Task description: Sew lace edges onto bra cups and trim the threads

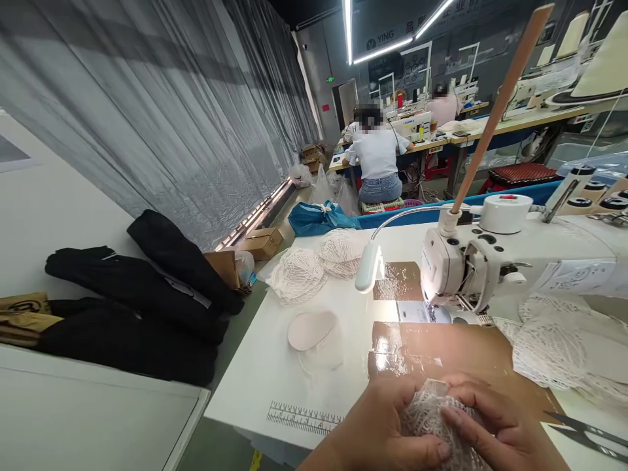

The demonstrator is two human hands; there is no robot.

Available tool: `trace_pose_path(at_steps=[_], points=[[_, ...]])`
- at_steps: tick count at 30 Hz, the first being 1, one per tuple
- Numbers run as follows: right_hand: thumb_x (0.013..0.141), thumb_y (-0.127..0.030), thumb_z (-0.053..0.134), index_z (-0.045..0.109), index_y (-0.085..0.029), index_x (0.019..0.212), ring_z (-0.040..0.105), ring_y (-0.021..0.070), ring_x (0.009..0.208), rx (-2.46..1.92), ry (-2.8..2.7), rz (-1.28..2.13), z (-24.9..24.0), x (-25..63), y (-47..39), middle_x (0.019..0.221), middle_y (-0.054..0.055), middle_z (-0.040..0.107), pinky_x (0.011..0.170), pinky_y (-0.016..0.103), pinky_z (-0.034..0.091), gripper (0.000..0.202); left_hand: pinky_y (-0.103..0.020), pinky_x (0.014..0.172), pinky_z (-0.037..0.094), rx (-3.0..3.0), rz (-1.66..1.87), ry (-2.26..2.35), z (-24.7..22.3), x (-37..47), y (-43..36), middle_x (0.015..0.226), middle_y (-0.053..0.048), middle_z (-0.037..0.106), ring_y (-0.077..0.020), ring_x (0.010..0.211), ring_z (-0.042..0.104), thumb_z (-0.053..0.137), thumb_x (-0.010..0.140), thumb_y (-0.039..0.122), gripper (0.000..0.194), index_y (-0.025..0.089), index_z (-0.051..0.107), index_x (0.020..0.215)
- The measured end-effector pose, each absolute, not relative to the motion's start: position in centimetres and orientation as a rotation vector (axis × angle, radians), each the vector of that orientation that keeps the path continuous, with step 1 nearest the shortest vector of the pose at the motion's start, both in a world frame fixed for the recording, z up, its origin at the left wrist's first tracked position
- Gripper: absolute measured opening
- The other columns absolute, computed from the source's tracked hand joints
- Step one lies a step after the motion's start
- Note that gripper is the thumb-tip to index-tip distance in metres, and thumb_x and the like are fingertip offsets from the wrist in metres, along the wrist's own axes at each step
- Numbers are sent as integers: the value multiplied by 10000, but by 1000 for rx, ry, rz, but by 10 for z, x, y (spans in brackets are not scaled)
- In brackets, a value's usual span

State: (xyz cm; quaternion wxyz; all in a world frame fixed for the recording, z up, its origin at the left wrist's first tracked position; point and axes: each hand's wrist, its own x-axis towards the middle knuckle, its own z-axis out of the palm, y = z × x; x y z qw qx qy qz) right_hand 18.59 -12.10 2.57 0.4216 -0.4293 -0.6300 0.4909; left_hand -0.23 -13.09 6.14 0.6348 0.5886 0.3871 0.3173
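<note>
At the front edge of the sewing table, my left hand and my right hand are closed together on a crumpled white lace piece. Fingers and thumbs press the lace from both sides, and its lower part is partly hidden by them. Just beyond my hands is the brown taped sheet in front of the sewing machine. A pale beige moulded cup lies on the white tabletop to the left. More white lace pieces are piled to the right of the machine's needle area.
Dark thread snips rest at the right front. Lace cups are stacked at the far left corner. A small lamp hangs beside the machine head. A ruler marking runs along the near edge. A person sits further off.
</note>
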Motion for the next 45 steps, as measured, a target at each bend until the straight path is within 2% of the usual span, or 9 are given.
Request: trace_pose_path(at_steps=[11,18,23,27,35,38,41,43,45], points=[[884,-414,597,610,-221,649,605,158,649,-1046,-1641,1184,10,189,-114,676,-11,653,628,261,434,303,-221,605,346,1425,746,1038,51,-3,-120,727,-11,510,-126,679,437,675,789,416,346,89,667,900],[790,-524,661,674,-224,744,538,153,604,-1189,-1464,1358,11,193,-104,640,-16,611,561,249,423,304,-222,570,317,1389,750,1067,46,6,-113,670,-1,469,-109,634,387,664,788,417,333,87,622,800],[717,-536,727,637,-195,628,425,114,552,-1212,-1543,1451,22,200,-99,575,-33,527,508,221,338,364,-218,583,343,1189,748,942,42,2,-110,695,-14,516,-107,637,431,731,754,453,394,80,653,853],[690,-569,736,613,-192,626,380,100,537,-1200,-1492,1536,26,200,-95,554,-51,460,503,216,325,401,-203,543,324,991,819,881,34,11,-109,609,11,498,-75,552,405,788,696,469,416,92,618,747],[698,-657,659,667,-208,778,579,175,675,-1246,-1303,1549,21,208,-85,721,18,630,623,274,493,457,-210,488,330,675,1028,1054,42,4,-95,547,26,501,-82,480,411,825,557,522,506,159,481,637],[714,-618,663,695,-228,860,644,226,822,-1385,-1304,1359,20,230,-82,844,46,695,734,286,528,418,-219,531,360,942,1237,1339,59,-28,-81,586,27,499,-100,528,435,701,726,518,417,165,488,665],[757,-595,639,703,-245,867,655,235,870,-1423,-1495,1259,16,249,-73,881,36,703,732,257,530,373,-228,553,348,1619,1234,1706,61,-35,-63,590,22,458,-116,560,438,535,895,368,337,176,464,628],[826,-581,575,693,-261,904,650,234,913,-1372,-1678,1233,12,255,-64,917,26,700,760,265,524,350,-257,594,375,2214,968,1830,48,-17,-51,650,-20,518,-149,628,497,466,911,203,281,174,481,632],[887,-546,498,679,-281,956,647,236,947,-1311,-1853,1167,9,254,-52,947,22,703,809,303,516,328,-298,641,416,2740,397,1792,27,14,-42,723,-67,594,-191,689,552,474,839,74,186,161,556,696]])
